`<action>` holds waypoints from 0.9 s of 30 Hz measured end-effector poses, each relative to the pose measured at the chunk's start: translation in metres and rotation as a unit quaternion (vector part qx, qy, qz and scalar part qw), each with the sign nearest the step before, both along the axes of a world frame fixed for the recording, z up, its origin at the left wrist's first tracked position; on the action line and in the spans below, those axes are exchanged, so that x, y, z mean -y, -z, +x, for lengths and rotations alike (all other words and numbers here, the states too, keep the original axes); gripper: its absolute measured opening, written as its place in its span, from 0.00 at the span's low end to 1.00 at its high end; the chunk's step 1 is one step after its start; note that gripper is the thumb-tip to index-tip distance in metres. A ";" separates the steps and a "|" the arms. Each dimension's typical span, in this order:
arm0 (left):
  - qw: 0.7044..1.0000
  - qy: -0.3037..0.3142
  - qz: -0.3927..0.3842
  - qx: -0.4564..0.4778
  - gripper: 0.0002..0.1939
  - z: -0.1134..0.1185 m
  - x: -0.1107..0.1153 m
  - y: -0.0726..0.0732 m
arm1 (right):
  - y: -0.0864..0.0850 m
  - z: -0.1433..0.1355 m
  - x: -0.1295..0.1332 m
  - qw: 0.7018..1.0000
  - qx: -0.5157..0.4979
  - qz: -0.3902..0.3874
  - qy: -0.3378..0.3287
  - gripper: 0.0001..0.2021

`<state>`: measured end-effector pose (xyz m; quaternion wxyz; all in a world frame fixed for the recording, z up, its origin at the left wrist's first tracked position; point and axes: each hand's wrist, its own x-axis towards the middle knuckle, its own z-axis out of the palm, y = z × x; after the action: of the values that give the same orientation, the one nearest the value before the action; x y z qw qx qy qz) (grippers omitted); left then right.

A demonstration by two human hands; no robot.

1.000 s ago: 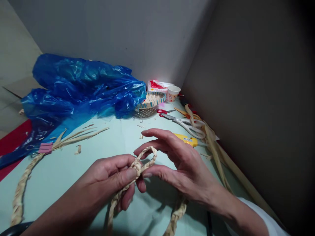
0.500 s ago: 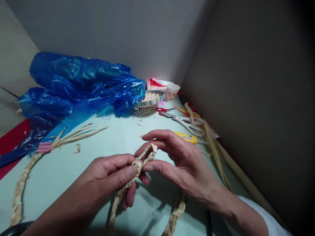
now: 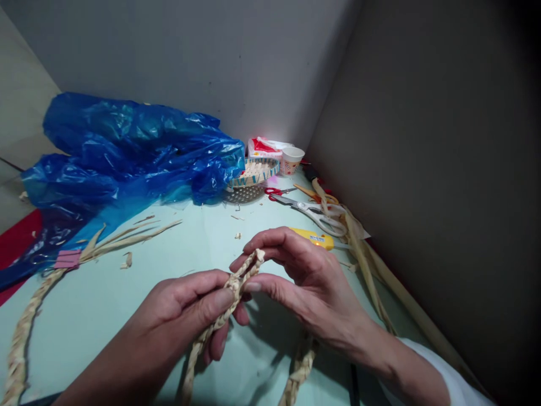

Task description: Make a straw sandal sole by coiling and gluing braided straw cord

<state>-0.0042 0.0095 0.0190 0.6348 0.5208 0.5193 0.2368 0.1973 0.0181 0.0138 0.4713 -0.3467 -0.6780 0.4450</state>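
A pale braided cord of dried plant fibre (image 3: 220, 318) is bent into a narrow loop above the table. My left hand (image 3: 190, 307) pinches it just below the loop, thumb on top and fingers underneath. My right hand (image 3: 302, 282) holds the loop's right side between thumb and fingers, its index finger arched behind the loop tip. One strand of the braid hangs down toward the bottom edge. A thicker braid length (image 3: 298, 372) shows below my right wrist. At the left lies another braid stretch (image 3: 23, 332), its loose end held by a pink binder clip (image 3: 67, 259).
A crumpled blue plastic bag (image 3: 139, 152) covers the back left. Behind are a woven basket (image 3: 257, 172), a paper cup (image 3: 292, 160) and a tissue pack (image 3: 264, 148). White-handled scissors (image 3: 313, 214), a yellow-handled tool (image 3: 316, 239) and fibre strips (image 3: 363, 265) lie along the right wall.
The loop has narrowed as its two sides come closer together between my hands. The whole scene has shifted slightly left in the view.
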 end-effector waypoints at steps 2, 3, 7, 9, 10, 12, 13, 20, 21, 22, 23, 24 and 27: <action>1.000 -0.011 0.024 -0.011 0.20 0.003 0.003 -0.001 | 0.000 0.000 0.000 1.000 -0.004 -0.007 0.009 0.09; 0.999 -0.015 0.036 -0.017 0.20 0.004 0.004 -0.001 | 0.000 0.000 0.001 1.000 -0.003 -0.008 0.013 0.09; 0.997 -0.037 0.058 -0.037 0.19 0.006 0.007 0.000 | 0.001 -0.001 0.001 1.000 -0.012 -0.017 0.019 0.09; 0.996 -0.048 0.061 -0.052 0.19 0.007 0.007 0.001 | 0.000 -0.001 0.000 0.999 -0.025 -0.023 0.012 0.08; 0.995 -0.051 0.063 -0.058 0.19 0.007 0.008 0.001 | 0.000 -0.001 0.000 0.999 -0.031 -0.027 0.009 0.08; 0.995 -0.049 0.061 -0.060 0.19 0.008 0.008 0.001 | -0.001 -0.001 0.000 0.999 -0.036 -0.039 0.006 0.06; 0.996 -0.048 0.057 -0.055 0.19 0.008 0.008 0.001 | -0.002 -0.001 0.000 0.998 -0.039 -0.046 0.007 0.05; 0.999 -0.039 0.003 -0.005 0.22 0.008 0.005 0.007 | 0.002 -0.003 0.003 0.987 -0.099 -0.123 0.021 0.04; 0.999 -0.036 -0.006 0.005 0.22 0.008 0.005 0.008 | 0.003 -0.003 0.003 0.987 -0.106 -0.122 0.023 0.04; 0.999 -0.034 -0.014 0.012 0.22 0.008 0.005 0.008 | 0.003 -0.004 0.004 0.987 -0.109 -0.119 0.024 0.04; 0.999 -0.035 -0.021 0.020 0.22 0.009 0.005 0.008 | 0.003 -0.005 0.004 0.987 -0.110 -0.116 0.025 0.03; 0.999 -0.037 -0.029 0.026 0.22 0.009 0.005 0.007 | 0.003 -0.005 0.004 0.987 -0.112 -0.113 0.027 0.03; 0.997 -0.046 -0.054 0.037 0.23 0.011 0.006 0.007 | 0.004 -0.006 0.005 0.986 -0.119 -0.108 0.033 0.02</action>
<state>0.0063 0.0037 0.0123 0.6691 0.4520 0.5313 0.2563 0.1917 0.0129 0.0101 0.5230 -0.3625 -0.5529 0.5379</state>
